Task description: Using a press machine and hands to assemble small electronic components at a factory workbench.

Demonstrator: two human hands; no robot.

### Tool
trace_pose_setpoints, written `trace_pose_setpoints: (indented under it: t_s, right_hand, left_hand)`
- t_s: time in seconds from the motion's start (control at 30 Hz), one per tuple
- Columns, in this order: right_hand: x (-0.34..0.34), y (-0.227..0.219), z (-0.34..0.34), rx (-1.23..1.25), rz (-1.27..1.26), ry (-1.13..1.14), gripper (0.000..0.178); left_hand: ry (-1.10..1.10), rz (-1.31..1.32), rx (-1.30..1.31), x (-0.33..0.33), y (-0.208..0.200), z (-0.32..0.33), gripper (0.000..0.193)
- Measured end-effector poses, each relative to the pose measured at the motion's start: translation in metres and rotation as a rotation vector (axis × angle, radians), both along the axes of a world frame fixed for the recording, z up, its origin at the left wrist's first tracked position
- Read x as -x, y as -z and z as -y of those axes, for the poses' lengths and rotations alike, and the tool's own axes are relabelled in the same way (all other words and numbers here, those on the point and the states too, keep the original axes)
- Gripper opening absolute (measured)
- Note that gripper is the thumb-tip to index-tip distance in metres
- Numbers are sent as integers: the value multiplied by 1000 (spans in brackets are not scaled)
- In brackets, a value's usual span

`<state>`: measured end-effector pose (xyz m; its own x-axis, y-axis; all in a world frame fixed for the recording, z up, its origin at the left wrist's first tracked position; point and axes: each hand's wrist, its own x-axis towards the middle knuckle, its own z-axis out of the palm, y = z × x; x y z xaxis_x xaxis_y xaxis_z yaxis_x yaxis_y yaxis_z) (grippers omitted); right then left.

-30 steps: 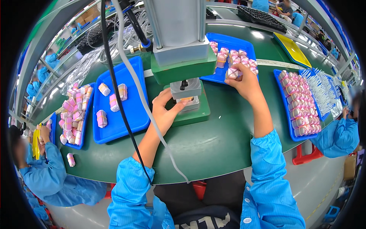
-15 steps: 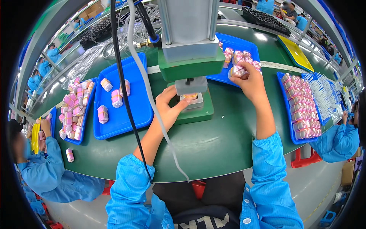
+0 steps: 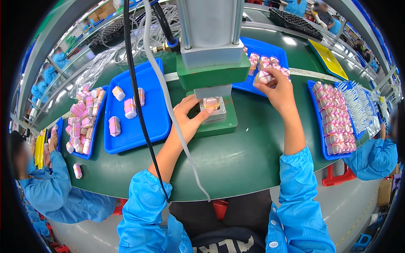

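My left hand [image 3: 188, 116] is at the press [image 3: 213, 71], with thumb and fingers spread apart. Its thumb tip reaches the near side of a small pink-and-white wrapped block [image 3: 211, 102] seated in the metal fixture [image 3: 217, 113]; some fingertips are hidden. Above that block is the press's metal head [image 3: 213, 91]. My right hand [image 3: 276, 89] pinches another wrapped block [image 3: 263, 77] between thumb and fingers. It is over the near edge of a blue tray [image 3: 249, 87] behind the press, where more such blocks [image 3: 270, 62] sit.
Left of the press, a blue tray [image 3: 139, 145] holds several loose blocks, beside a heaped tray [image 3: 87, 157]. A black cable [image 3: 137, 92] and a grey hose [image 3: 168, 107] hang in front. At right is a tray of rows of blocks [image 3: 335, 120]. Co-workers sit at both sides.
The press head has risen, uncovering more of the block in the fixture. Both my hands stay nearly in place, the right still holding its block.
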<state>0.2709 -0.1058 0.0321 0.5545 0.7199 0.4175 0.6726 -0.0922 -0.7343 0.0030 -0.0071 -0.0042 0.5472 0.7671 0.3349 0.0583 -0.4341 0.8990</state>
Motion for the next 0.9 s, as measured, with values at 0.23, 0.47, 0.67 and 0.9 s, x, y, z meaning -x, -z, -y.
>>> trace_pose_setpoints:
  t_s: [0.23,0.47,0.67,0.9]
  right_hand:
    - [3,-1,-1,5,-17,21,54]
    - [1,1,-2,-18,-17,20,58]
    - [8,2,-8,-160,-314,-163,57]
    - [49,4,-13,-90,-688,-520,54]
  left_hand:
    - [24,11,-5,1,-1,0,40]
    - [42,-3,-38,1,3,-3,41]
    - [36,35,-56,-1,-1,-3,42]
    - [131,166,225,5,-10,-4,35]
